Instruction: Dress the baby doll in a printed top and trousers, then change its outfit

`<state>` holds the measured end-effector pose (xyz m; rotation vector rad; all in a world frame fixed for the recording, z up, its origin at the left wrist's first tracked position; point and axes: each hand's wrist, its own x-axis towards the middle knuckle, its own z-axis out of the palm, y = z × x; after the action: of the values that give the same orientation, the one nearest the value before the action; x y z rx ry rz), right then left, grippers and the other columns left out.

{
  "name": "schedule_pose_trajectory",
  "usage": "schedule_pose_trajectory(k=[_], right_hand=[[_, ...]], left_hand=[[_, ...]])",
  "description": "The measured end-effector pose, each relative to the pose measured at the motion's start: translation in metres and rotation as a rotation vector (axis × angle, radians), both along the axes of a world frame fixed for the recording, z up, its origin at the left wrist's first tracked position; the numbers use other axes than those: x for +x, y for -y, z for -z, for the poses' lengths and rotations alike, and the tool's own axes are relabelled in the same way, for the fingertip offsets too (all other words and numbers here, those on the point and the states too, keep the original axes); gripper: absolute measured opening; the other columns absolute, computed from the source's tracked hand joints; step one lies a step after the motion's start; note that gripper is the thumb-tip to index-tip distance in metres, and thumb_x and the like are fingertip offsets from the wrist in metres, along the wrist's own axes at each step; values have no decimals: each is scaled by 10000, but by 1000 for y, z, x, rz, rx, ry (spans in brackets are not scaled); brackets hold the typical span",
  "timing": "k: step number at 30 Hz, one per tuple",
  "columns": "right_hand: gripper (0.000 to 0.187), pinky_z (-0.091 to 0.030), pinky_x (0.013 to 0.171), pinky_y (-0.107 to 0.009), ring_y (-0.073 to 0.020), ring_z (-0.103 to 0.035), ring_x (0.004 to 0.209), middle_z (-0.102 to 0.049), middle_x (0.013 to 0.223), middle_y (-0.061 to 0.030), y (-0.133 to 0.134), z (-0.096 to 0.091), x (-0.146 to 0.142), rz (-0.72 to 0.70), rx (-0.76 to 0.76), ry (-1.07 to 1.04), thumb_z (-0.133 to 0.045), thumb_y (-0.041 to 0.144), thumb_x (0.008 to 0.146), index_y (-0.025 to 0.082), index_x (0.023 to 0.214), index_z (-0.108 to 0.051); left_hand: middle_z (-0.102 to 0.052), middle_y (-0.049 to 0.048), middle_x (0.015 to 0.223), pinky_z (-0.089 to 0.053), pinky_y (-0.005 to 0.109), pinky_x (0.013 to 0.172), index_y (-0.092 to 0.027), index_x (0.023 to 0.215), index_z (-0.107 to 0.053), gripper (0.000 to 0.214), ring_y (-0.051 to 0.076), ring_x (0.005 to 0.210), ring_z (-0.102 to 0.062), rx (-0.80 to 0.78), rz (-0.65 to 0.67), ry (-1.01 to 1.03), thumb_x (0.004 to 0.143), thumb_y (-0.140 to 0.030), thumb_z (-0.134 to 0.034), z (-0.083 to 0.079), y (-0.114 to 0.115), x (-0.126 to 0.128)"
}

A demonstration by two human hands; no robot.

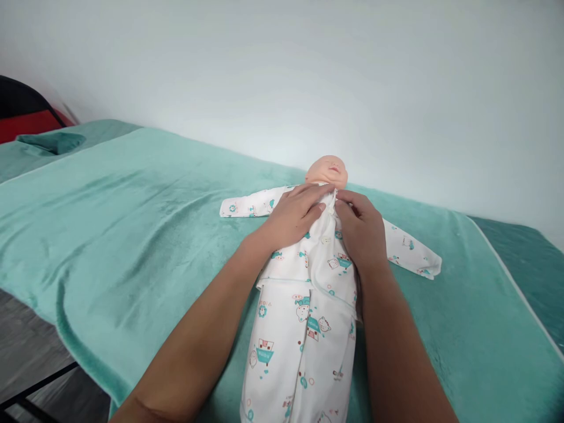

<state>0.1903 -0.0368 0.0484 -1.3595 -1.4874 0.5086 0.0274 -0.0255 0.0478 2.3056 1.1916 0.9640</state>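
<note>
A baby doll point(326, 170) lies on its back, its head pointing away from me. It wears a white printed baby shirt point(328, 267) with long sleeves spread to the sides. Over the doll's chest, my left hand point(297, 214) has its fingers stretched to the collar, with shirt cloth between fingertips and thumb. My right hand point(363, 226), fingers bent, pinches the shirt's front on the other side of the neckline. The cloth rises in a gathered ridge between both hands. Matching white printed pants point(282, 352) cover the legs, which run out of view at the bottom.
A green fleece blanket point(145, 235) covers the table under the doll. A white wall point(282, 76) stands right behind it. At far left are a folded green cloth point(53, 142) and a red and black object point(29, 120). Grey floor point(29, 335) shows at lower left.
</note>
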Motion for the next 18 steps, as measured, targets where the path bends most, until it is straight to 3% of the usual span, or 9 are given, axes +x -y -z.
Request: schedule_pose_trajectory(k=[11,18], right_hand=[[335,-359,1157,-522,-267,-547,1303,-639,1361,-77,-1,-1,-1,-83,-22,182,-484,285,932,240,1144,-739],[300,-378,1133,-523,-286,-576,1272,-655,1360,-31,3,-5,-5,0,-122,104,-508,293,916,284,993,-797]], left_hand=[[-529,-28,1516,-321,421,1215,-306,1437,-520,518,188,1438,-416,-11,-9,57,954,-241,-345,3,-9,1],[-571,4,1475,-348,413,1194,-262,1403,-545,480,205,1418,-435,-49,-22,85,953,-261,-376,-1,-5,1]])
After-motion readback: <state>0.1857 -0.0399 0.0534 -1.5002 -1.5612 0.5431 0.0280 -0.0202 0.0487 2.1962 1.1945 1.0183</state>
